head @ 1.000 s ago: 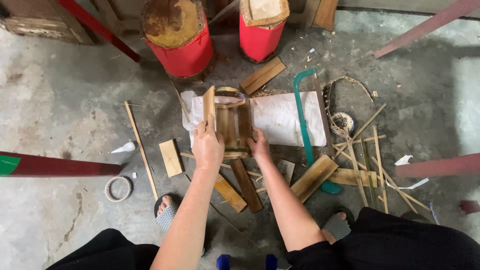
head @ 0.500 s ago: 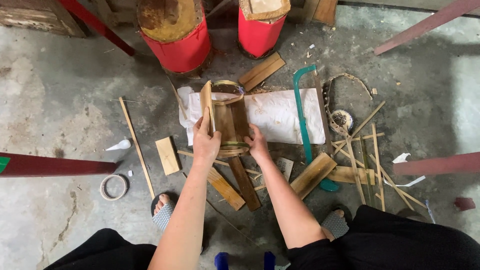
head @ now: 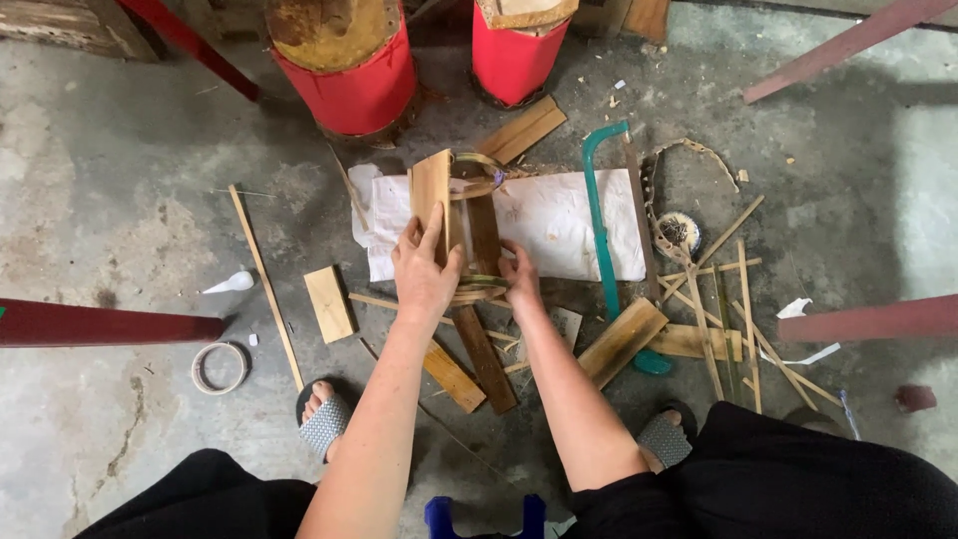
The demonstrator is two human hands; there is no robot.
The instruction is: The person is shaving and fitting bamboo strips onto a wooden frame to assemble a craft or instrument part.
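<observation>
Both the left hand (head: 424, 271) and right hand (head: 519, 281) gripped one bamboo-slat frame (head: 467, 232) over white paper (head: 559, 225), two red drums (head: 351, 60) beyond, loose slats crowding right, bare concrete floor (head: 120, 200) left.

Both hands gripped a small barrel of wooden staves (head: 469, 235) over white paper (head: 559, 225): the left hand (head: 424, 269) pressed a stave, the right hand (head: 519, 281) held the near hoop. A green-framed hacksaw (head: 604, 235) lay just right, two red drums (head: 349, 70) far behind.
</observation>
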